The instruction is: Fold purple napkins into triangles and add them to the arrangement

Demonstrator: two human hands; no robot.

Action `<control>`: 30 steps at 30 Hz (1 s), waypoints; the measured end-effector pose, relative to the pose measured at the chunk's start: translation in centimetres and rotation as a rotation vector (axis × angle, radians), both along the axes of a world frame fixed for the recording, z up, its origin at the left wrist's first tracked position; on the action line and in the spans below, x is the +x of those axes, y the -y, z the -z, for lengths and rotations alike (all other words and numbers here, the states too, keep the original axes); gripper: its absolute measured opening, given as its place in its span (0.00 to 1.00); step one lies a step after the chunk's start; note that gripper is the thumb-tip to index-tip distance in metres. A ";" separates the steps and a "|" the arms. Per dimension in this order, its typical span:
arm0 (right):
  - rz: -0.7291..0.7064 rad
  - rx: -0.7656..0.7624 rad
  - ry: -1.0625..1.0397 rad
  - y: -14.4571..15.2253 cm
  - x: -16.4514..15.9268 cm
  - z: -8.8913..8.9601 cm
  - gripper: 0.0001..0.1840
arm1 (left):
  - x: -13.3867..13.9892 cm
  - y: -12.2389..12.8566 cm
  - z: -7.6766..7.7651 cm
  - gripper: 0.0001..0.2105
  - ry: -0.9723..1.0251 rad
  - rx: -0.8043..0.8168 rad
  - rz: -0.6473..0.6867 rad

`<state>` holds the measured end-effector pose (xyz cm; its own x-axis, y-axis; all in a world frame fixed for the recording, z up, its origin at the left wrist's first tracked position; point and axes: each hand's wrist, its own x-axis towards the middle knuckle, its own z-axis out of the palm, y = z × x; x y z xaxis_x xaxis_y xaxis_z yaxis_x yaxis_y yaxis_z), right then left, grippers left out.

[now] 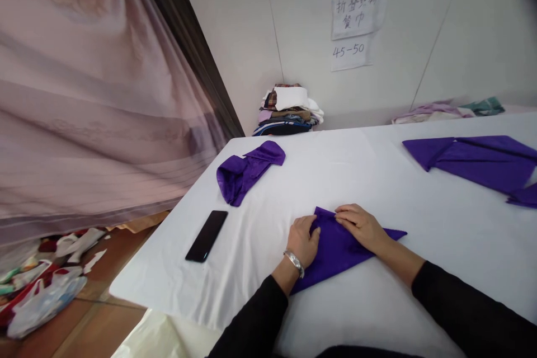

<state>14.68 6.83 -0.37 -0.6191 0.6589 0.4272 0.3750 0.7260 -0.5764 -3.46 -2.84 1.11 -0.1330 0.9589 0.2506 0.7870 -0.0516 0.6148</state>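
Note:
A purple cloth napkin [335, 249], folded to a pointed, roughly triangular shape, lies on the white-covered table in front of me. My left hand [304, 239] is at its left side, fingers and thumb closed on the cloth near the upper corner. On the upper edge, just right of that corner, my right hand [359, 225] pinches the fabric with its fingers together. One point of the napkin sticks out to the right beneath my right wrist. Part of the cloth is hidden under both hands.
To the left lie a folded purple cloth [251, 172] and a black phone [207, 236]. More purple cloth [486, 162] spreads at the right on the white tablecloth [356, 168]. Stacked clothes [289, 112] stand behind the far edge. A pink curtain [84, 95] hangs at left.

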 end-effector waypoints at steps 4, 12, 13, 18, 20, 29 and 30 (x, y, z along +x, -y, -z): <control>0.021 -0.032 0.025 0.2 -0.4 -0.7 0.12 | -0.1 0.0 0.7 0.15 0.013 0.059 -0.002; 0.034 -0.044 0.116 -0.4 -1.2 -0.1 0.11 | -0.4 -0.3 0.9 0.15 0.107 0.062 -0.006; 0.032 -0.042 0.116 -0.4 -1.3 0.0 0.11 | -0.5 -0.3 0.9 0.15 0.119 0.061 -0.005; 0.041 -0.038 0.055 -0.4 -1.2 0.0 0.12 | -0.6 -0.5 1.1 0.15 0.142 0.052 -0.012; 0.028 -0.041 0.046 -0.4 -1.2 0.1 0.12 | -0.6 -0.6 1.1 0.15 0.136 0.044 -0.019; 0.005 -0.020 0.082 -0.7 -1.3 0.4 0.11 | -0.5 -1.3 1.2 0.17 0.118 0.025 -0.037; 0.002 -0.019 0.083 -0.8 -1.3 0.4 0.12 | -0.5 -1.3 1.2 0.16 0.121 0.023 -0.042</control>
